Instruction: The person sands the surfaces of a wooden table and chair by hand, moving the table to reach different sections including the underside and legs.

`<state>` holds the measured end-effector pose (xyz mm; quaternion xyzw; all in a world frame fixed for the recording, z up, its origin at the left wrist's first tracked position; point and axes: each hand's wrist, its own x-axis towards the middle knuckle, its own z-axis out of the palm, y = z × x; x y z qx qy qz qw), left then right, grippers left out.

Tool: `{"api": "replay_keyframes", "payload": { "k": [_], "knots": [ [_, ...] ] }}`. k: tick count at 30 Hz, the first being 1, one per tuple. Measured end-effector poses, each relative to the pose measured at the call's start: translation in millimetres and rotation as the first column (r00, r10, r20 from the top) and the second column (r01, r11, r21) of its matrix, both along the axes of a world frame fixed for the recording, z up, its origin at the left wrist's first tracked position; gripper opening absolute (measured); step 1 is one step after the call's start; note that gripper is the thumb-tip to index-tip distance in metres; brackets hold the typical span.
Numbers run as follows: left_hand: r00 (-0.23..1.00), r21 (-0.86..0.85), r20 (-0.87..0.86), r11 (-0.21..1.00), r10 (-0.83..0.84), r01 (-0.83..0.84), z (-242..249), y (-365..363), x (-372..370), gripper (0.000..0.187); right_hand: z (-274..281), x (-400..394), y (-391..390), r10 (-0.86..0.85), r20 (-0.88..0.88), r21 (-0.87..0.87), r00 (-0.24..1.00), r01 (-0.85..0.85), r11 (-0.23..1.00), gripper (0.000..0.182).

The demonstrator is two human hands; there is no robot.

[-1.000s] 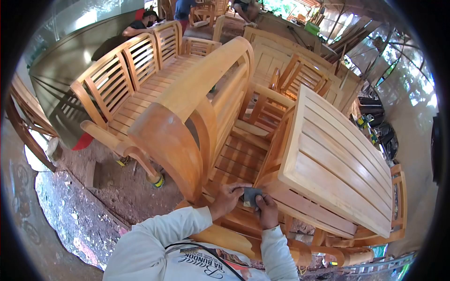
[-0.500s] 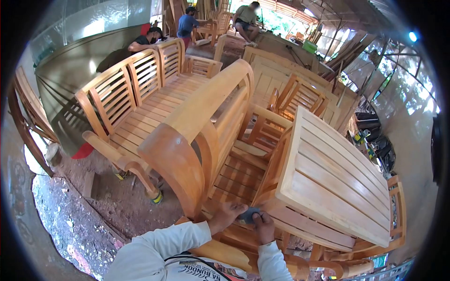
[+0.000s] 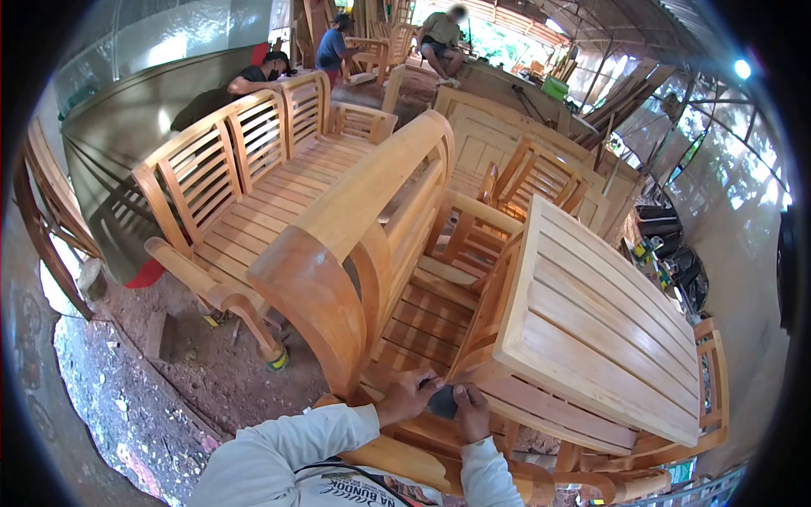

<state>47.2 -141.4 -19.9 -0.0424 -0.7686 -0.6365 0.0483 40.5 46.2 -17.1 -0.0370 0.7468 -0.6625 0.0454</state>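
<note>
A small dark grey sheet [image 3: 441, 401], perhaps sandpaper, is stretched between my two hands, low in the centre of the view. My left hand [image 3: 407, 395] pinches its left edge, and my right hand [image 3: 471, 411] grips its right edge. Both hands are just above a slatted wooden seat [image 3: 427, 314]. Left of them rises a bench's thick curved armrest [image 3: 314, 275]. To the right, a pale slatted tabletop [image 3: 600, 313] lies tilted on the furniture, its near corner close to my right hand.
A long slatted bench [image 3: 270, 186] stands at the left. Beyond it one person [image 3: 253, 78] leans over its back, another [image 3: 332, 49] stands and a third [image 3: 442, 42] sits. A wooden chair [image 3: 541, 182] and panelled doors [image 3: 481, 139] lie behind the tabletop. Rubble [image 3: 127, 414] covers the left ground.
My left hand's fingers have curled in around the sheet's edge, and the sheet is turned slightly. The view has shifted a little. The seated person's pose has changed slightly.
</note>
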Motion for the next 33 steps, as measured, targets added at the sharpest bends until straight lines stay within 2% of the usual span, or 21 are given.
{"api": "replay_keyframes", "payload": {
  "k": [4,7,10,13,16,19,22,25,28,31,33],
  "knots": [
    [0.999,0.008,-0.019,1.000,-0.026,0.027,-3.5,4.3,1.3,0.023,-3.3,-0.1,10.5,-0.027,0.022,0.144,0.999,0.024,0.989,0.026],
    [0.997,0.122,0.056,0.991,-0.061,0.054,-19.2,9.8,-2.4,0.023,-1.0,2.0,10.2,-0.041,-0.035,0.114,0.999,0.045,0.992,0.027],
    [0.989,0.006,-0.130,0.998,-0.069,0.070,-28.8,14.0,-3.9,0.029,0.0,4.2,5.4,-0.020,-0.112,0.040,0.993,0.024,0.999,0.027],
    [0.994,-0.047,-0.062,0.995,-0.090,0.087,-9.7,9.6,-1.1,0.026,-2.2,4.2,9.3,-0.009,-0.091,0.111,0.996,0.019,0.994,0.027],
    [0.994,-0.001,-0.077,0.997,-0.082,0.082,-12.8,9.1,-1.7,0.025,0.1,3.6,8.3,0.004,-0.099,0.101,0.995,0.006,0.995,0.022],
    [0.997,0.049,-0.017,0.996,-0.074,0.074,10.6,1.9,3.3,0.024,2.1,0.5,5.2,-0.082,0.026,-0.103,0.996,0.084,0.991,0.016],
    [0.997,0.018,-0.030,0.997,-0.070,0.071,12.3,1.8,6.6,0.024,-8.4,-0.8,10.2,-0.062,-0.051,-0.060,0.997,0.059,0.996,0.012],
    [0.997,0.021,-0.015,0.997,-0.074,0.074,-6.8,7.9,2.7,0.023,-14.4,-1.9,13.1,-0.059,-0.122,-0.005,0.991,0.059,0.998,0.014],
    [0.997,0.108,0.009,0.991,-0.082,0.081,-18.0,14.6,0.5,0.023,-16.3,-2.5,13.6,-0.093,-0.143,0.043,0.985,0.100,0.994,0.017],
    [0.990,0.317,0.102,0.947,-0.093,0.056,-16.6,16.1,0.8,0.023,-7.2,-1.3,13.0,-0.119,-0.091,0.075,0.989,0.125,0.989,0.018],
    [0.997,0.288,0.031,0.955,-0.075,0.063,-16.1,13.6,1.3,0.022,-3.4,0.2,12.3,-0.109,-0.032,0.083,0.993,0.112,0.990,0.018]
  ]
}}
